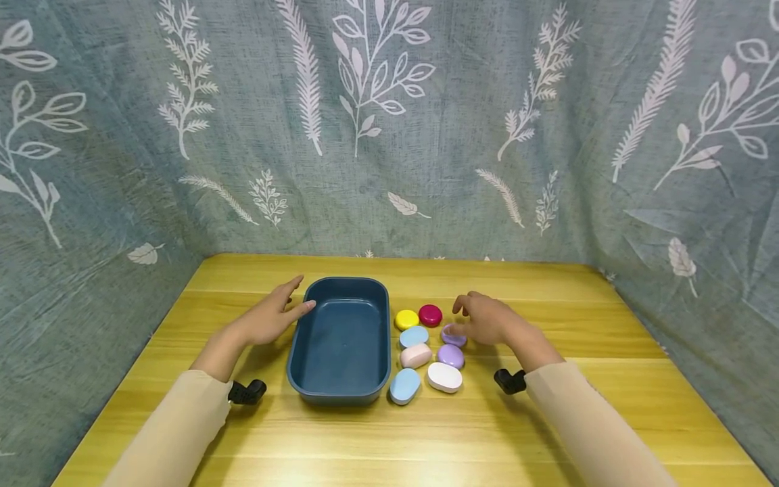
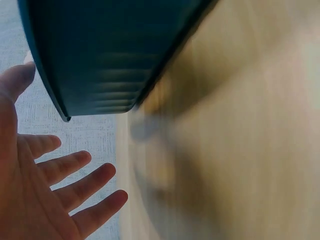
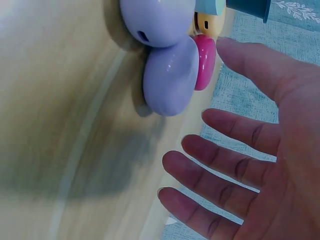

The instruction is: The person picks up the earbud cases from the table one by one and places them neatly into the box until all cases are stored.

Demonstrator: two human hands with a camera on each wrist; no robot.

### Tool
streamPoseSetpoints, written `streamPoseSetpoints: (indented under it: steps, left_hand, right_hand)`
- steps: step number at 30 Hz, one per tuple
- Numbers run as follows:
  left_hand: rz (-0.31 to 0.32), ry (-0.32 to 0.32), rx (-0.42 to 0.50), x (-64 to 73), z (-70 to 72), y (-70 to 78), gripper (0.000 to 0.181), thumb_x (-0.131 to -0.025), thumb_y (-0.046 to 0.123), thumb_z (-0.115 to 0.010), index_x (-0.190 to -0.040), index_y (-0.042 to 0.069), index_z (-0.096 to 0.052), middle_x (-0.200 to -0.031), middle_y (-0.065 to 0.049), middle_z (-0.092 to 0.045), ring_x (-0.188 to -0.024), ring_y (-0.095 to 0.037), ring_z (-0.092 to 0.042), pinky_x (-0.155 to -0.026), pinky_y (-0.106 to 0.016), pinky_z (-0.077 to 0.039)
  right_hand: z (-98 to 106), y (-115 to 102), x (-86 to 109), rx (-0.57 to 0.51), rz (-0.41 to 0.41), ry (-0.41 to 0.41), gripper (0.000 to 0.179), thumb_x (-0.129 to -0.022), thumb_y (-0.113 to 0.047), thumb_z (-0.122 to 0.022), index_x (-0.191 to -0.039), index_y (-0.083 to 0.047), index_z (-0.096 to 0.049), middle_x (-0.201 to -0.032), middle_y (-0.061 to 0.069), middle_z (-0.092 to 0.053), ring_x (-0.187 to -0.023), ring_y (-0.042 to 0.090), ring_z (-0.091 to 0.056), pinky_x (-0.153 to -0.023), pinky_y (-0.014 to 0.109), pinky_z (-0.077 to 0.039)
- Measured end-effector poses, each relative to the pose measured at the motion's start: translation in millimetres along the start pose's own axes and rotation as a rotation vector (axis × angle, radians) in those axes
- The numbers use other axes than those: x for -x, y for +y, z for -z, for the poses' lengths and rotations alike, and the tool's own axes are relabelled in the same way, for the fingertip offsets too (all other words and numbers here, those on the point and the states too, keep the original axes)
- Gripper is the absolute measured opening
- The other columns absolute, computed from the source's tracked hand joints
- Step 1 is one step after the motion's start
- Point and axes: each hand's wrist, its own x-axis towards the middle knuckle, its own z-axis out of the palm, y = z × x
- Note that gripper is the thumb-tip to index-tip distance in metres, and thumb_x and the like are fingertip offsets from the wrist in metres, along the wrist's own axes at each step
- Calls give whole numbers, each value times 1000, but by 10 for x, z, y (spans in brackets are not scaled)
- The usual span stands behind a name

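A dark blue rectangular bin (image 1: 347,352) stands on the wooden table with nothing inside. At its left side is my left hand (image 1: 270,319), fingers spread, with the thumb at the rim in the head view. To the right of the bin lie several smooth, glossy oval pieces. Two purple oval pieces (image 1: 451,356) are nearest my right hand (image 1: 489,320), whose thumb overlaps the farther one in the head view. In the right wrist view, the fingers (image 3: 220,172) are loosely extended with nothing between them, and a small dark slot shows in one purple piece (image 3: 160,20).
Beside the purple pieces lie a white (image 1: 445,377), a pink (image 1: 416,356), a yellow (image 1: 407,320) and a crimson piece (image 1: 430,315), plus two light blue ones (image 1: 404,386). Leaf-patterned grey-blue cloth (image 1: 389,189) hangs along the table's back and sides.
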Motion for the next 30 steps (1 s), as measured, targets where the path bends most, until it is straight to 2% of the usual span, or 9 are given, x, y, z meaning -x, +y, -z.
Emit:
streamPoseSetpoints:
  steps: [8, 13, 17, 22, 24, 30]
  left_hand:
    - [-9, 6, 28, 24, -121, -19, 77, -98, 54, -44, -156, 27, -1, -163, -7, -11, -138, -38, -37, -107, -55, -36]
    - [-15, 19, 42, 19, -188, -37, 81, -97, 59, -41, -156, 26, 2, -163, -10, -8, -135, -38, -41, -107, -53, -38]
    - [-17, 32, 46, 11, -230, -75, 76, -99, 53, -40, -156, 26, 4, -163, -12, -9, -133, -37, -44, -104, -52, -40]
    - [-21, 31, 84, 4, -272, -76, 68, -103, 43, -38, -156, 28, 2, -163, -7, -7, -140, -36, -35, -110, -53, -34]
    - [-21, 32, 99, -1, -290, -58, 66, -104, 38, -38, -156, 28, 1, -163, -7, -8, -141, -37, -34, -111, -53, -33]
    - [-11, 39, 112, -47, -350, -45, 65, -104, 32, -37, -156, 26, 1, -159, -15, -23, -133, -35, -45, -101, -50, -44]
  right_hand:
    - [-68, -14, 1, -32, 2, -6, 53, -87, -52, -65, -121, -12, -60, -111, 7, -61, -90, 19, -59, -80, 39, -49]
    - [-89, -44, -2, -36, 8, 0, 49, -87, -49, -66, -120, -12, -60, -108, 7, -61, -85, 18, -58, -76, 37, -49]
    - [-127, -54, -15, -24, 10, 5, 45, -88, -46, -66, -119, -12, -61, -107, 6, -62, -81, 16, -57, -74, 34, -47]
    - [-153, -58, -23, -11, 4, 6, 42, -88, -44, -67, -115, -13, -61, -100, 4, -61, -77, 16, -54, -70, 33, -45]
    - [-156, -60, -26, -11, 9, 6, 40, -88, -43, -67, -114, -12, -62, -96, 3, -60, -76, 17, -54, -69, 33, -45]
    - [-178, -57, -33, -25, 11, 8, 38, -87, -41, -69, -109, -11, -63, -90, 3, -60, -76, 17, -54, -69, 32, -44]
